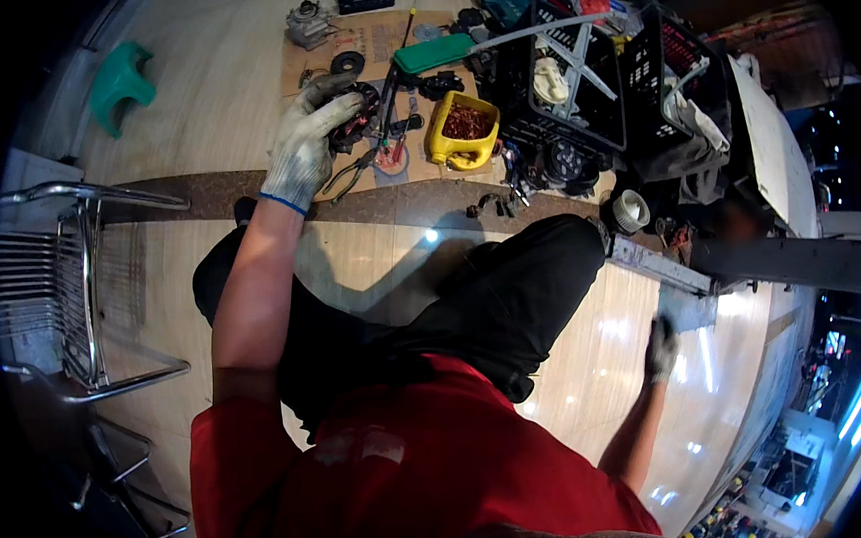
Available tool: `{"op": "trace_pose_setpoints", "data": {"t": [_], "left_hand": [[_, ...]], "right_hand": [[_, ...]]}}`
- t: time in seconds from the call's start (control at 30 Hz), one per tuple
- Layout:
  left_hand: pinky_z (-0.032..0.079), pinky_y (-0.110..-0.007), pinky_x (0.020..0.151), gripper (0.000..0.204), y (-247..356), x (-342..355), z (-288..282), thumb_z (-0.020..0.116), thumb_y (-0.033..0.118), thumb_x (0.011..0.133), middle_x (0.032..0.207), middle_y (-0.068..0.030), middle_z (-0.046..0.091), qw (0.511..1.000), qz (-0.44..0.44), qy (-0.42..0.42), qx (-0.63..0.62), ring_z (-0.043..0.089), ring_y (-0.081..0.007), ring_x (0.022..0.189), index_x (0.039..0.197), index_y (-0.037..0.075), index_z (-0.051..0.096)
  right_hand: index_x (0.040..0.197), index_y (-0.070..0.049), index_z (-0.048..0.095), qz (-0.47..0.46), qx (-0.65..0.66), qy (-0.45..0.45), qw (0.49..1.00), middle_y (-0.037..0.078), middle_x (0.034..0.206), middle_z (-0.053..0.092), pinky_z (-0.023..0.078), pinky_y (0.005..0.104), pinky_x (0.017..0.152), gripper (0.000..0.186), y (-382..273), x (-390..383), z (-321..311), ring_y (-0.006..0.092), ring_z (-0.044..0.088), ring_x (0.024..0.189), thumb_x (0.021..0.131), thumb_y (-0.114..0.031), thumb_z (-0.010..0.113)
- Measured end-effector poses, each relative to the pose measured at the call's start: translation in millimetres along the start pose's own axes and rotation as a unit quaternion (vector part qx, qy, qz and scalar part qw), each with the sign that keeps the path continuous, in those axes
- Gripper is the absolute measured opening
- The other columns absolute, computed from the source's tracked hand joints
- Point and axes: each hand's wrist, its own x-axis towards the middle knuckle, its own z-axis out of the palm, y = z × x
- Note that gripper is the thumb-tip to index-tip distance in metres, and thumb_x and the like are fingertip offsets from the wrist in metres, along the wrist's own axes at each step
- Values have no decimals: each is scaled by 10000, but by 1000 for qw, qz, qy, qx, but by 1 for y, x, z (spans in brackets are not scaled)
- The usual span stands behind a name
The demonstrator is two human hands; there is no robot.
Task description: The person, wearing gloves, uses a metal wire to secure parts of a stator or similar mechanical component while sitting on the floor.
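My left hand, in a white knit glove with a blue cuff, reaches out over the cardboard on the floor. Its thumb and fingers are closed round a dark, round machine part with reddish bits inside. Close by, pliers with long handles lie at the cardboard's near edge. A cut-open yellow jug holds copper-coloured scraps. Far off to the right, my gloved right hand hangs low near the floor. It looks dark and blurred, so its fingers do not show clearly.
Black plastic crates stand at the right, with a white fan wheel near them. A green tray and a metal casting lie farther off. At the left are a green stool and a metal chair.
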Motion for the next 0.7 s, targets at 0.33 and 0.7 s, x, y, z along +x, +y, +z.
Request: {"op": "trace_pose_setpoints", "data": {"t": [0.33, 0.7], "left_hand": [[563, -287, 826, 454, -17, 0, 28, 770, 64, 789, 1045, -124, 661, 1000, 8, -27, -1, 669, -174, 904, 1178, -57, 570], [562, -279, 775, 460, -5, -4, 8, 787, 181, 774, 1030, -115, 678, 973, 79, -27, 215, 657, -159, 901, 1140, -39, 614]], "right_hand": [[1296, -4, 560, -163, 149, -419, 881, 179, 1033, 693, 521, 323, 782, 543, -487, 18, 183, 247, 662, 887, 870, -322, 670], [1005, -2, 693, -140, 264, -381, 875, 17, 636, 574, 419, 255, 529, 272, -484, 14, 177, 86, 534, 571, 948, -243, 582]]}}
